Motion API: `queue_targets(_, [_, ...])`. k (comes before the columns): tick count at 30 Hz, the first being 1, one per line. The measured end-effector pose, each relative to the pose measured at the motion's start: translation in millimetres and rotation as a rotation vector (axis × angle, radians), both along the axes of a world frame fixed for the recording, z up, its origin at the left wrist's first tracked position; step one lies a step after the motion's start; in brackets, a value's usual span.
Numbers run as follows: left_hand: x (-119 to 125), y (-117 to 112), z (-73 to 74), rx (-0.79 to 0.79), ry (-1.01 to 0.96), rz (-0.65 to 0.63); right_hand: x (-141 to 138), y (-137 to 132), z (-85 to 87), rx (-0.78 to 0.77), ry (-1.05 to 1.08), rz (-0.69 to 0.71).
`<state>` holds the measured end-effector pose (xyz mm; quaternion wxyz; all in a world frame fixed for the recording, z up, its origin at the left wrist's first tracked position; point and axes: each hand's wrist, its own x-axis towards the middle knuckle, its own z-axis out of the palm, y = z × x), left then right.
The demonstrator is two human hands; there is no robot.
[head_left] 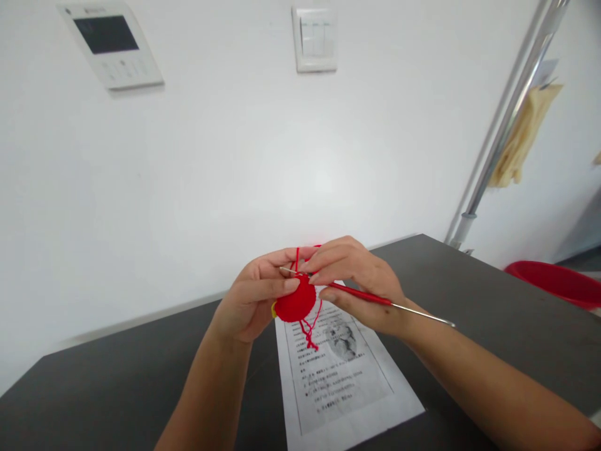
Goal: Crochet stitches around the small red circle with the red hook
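A round red crochet piece [295, 302] is pinched between the thumb and fingers of my left hand [256, 289]. Red yarn tails [308, 337] dangle below it, and a strand of red yarn [297, 258] runs up over my left fingers. A bit of yellow [274, 309] shows at the piece's left edge; I cannot tell what it is. My right hand [359, 275] grips a crochet hook [361, 293] with a red handle and metal ends. The hook's left tip lies at the top edge of the red piece, beside my left fingers.
Under my hands a printed sheet [328, 419] with text and a picture lies on the dark table [460, 307]. The white wall behind carries an intercom panel [113, 44] and a light switch [315, 39]. At right are a metal pole [507, 119], a hanging yellowish cloth [523, 138] and a red tub [554, 282].
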<state>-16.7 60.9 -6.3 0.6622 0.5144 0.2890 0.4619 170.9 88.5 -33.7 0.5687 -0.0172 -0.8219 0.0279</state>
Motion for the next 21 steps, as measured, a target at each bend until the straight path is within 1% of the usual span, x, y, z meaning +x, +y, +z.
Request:
queue_targets(2, [1.5, -1.6, -0.2, 0.010, -0.016, -0.010, 2.5, -1.2, 3.1, -0.023, -0.001, 0.018])
queue_targets(5, [4.1, -3.0, -1.5, 0.026, -0.002, 0.024, 4.4, 0.6, 3.4, -0.048, -0.012, 0.017])
queue_targets(9, [5.7, -3.2, -2.6, 0.040, 0.030, 0.061, 5.5, 2.7, 2.9, -0.029, -0.028, 0.016])
queue_targets(15, [5.8, -4.4, 0.2, 0.019, -0.055, 0.090, 6.6, 0.9, 3.3, -0.036, -0.014, 0.056])
queue_targets(18, [1.7, -4.7, 3.9, 0.043, -0.111, 0.117, 4.9, -1.0, 1.7, -0.093, 0.022, 0.089])
queue_targets(21, [-1.8, -5.5, 7.3, 0.065, -0.124, 0.113, 1.3, -3.3, -1.3, -0.235, 0.107, 0.194])
